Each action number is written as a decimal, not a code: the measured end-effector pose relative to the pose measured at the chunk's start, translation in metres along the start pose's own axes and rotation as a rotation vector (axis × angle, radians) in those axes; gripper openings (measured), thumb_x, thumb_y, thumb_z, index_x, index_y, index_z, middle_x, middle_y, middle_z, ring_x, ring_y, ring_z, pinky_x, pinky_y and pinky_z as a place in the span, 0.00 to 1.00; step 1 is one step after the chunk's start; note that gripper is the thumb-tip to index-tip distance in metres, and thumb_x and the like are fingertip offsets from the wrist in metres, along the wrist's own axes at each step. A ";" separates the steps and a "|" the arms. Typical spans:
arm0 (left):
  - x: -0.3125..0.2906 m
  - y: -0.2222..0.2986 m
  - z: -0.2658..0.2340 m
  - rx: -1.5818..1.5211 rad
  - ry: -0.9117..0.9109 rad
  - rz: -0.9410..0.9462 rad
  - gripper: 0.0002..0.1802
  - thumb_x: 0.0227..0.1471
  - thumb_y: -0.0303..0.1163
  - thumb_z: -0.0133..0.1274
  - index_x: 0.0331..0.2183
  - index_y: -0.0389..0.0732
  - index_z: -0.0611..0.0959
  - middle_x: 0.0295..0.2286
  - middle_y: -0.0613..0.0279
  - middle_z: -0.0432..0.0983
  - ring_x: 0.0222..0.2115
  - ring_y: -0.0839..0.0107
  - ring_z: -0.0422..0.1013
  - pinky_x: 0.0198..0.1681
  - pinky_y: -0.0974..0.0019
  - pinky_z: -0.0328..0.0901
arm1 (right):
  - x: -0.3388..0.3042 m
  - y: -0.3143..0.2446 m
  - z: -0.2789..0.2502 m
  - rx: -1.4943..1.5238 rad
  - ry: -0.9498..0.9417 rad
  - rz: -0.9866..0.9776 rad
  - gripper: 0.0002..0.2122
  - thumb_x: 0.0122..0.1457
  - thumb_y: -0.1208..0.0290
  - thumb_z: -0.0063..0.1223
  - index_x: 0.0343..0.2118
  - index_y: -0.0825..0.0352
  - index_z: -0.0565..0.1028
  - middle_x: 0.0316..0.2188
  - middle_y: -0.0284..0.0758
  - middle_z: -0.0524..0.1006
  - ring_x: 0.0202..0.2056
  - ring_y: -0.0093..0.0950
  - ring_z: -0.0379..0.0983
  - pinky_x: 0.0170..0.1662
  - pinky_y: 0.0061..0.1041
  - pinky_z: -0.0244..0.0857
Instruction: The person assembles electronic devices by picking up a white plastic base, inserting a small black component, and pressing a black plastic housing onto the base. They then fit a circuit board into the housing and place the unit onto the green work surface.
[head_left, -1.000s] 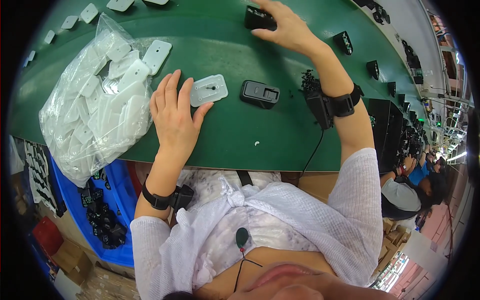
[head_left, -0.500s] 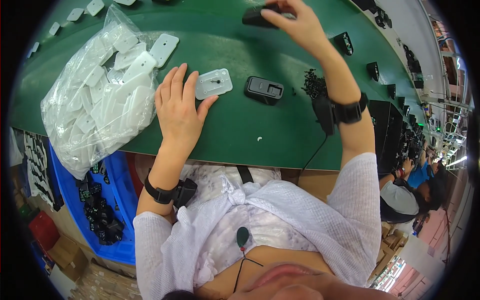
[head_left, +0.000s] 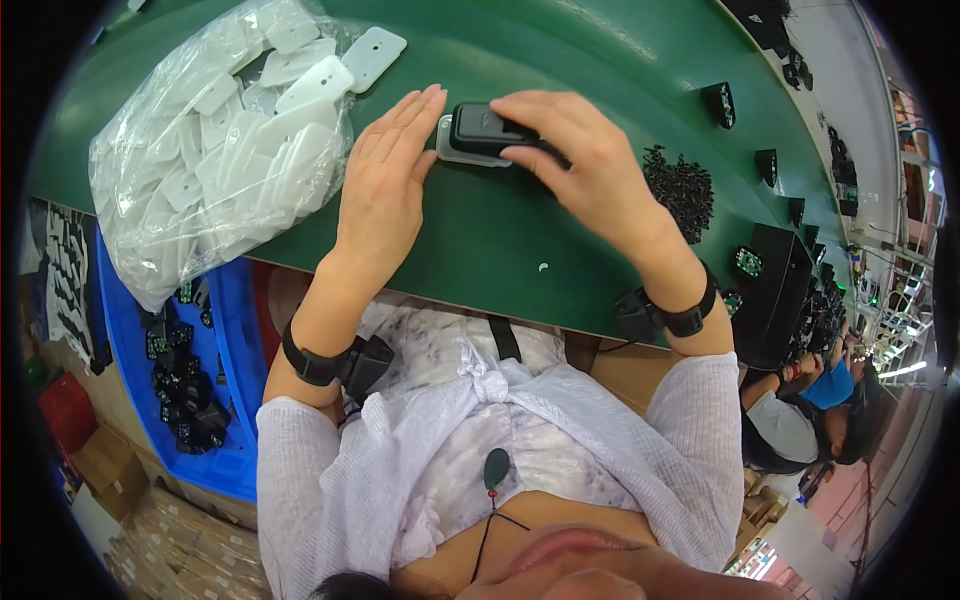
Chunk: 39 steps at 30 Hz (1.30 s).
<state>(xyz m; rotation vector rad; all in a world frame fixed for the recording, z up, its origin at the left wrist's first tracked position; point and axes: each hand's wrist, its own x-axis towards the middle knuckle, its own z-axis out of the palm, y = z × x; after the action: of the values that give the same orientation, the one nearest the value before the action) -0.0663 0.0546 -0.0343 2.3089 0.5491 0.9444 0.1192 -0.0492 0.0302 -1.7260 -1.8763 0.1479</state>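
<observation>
My left hand (head_left: 385, 185) lies flat on the green table (head_left: 480, 240), fingertips against the left edge of a small white plastic plate (head_left: 443, 140). My right hand (head_left: 580, 165) grips a black rectangular device (head_left: 480, 128) and holds it on top of that plate. Most of the plate is hidden under the device. Both wrists wear black bands.
A clear bag full of white plates (head_left: 210, 130) lies left of my hands, with one loose plate (head_left: 372, 55) beside it. A heap of small black parts (head_left: 680, 185) and single black devices (head_left: 718, 100) sit to the right. A blue bin (head_left: 225, 330) stands below the table; another person (head_left: 800, 400) works at right.
My right hand has come back from the far side of the table and now holds a black device on the white plate. My left hand stayed by the plate.
</observation>
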 end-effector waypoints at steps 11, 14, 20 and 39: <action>-0.003 -0.006 -0.007 0.097 -0.161 0.038 0.28 0.49 0.17 0.41 0.52 0.42 0.75 0.53 0.62 0.71 0.55 0.61 0.65 0.59 0.55 0.56 | 0.001 0.000 0.020 -0.076 -0.050 -0.024 0.18 0.48 0.75 0.62 0.45 0.65 0.75 0.42 0.36 0.77 0.42 0.35 0.73 0.44 0.30 0.70; -0.003 -0.004 -0.010 0.196 -0.189 0.075 0.27 0.48 0.18 0.45 0.52 0.42 0.76 0.53 0.62 0.71 0.54 0.62 0.66 0.58 0.56 0.57 | -0.002 -0.006 0.025 -0.141 -0.029 -0.018 0.18 0.48 0.75 0.61 0.45 0.64 0.75 0.41 0.35 0.77 0.42 0.34 0.73 0.43 0.30 0.70; 0.005 0.005 -0.005 0.277 -0.150 0.144 0.29 0.40 0.24 0.58 0.50 0.40 0.77 0.49 0.57 0.73 0.49 0.64 0.69 0.51 0.59 0.64 | 0.002 0.002 0.016 -0.118 -0.065 0.031 0.18 0.49 0.75 0.61 0.46 0.64 0.75 0.40 0.35 0.77 0.41 0.33 0.73 0.42 0.28 0.70; 0.033 0.023 0.002 -0.957 -0.124 -0.614 0.17 0.57 0.33 0.54 0.43 0.28 0.77 0.31 0.55 0.79 0.31 0.73 0.75 0.34 0.72 0.69 | 0.027 0.004 -0.010 0.879 0.118 0.424 0.19 0.56 0.74 0.59 0.51 0.68 0.72 0.42 0.34 0.76 0.44 0.22 0.72 0.48 0.22 0.66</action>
<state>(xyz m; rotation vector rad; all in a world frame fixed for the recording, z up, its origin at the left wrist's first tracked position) -0.0388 0.0553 -0.0044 1.2180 0.5395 0.5592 0.1278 -0.0259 0.0459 -1.4025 -1.0580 0.8682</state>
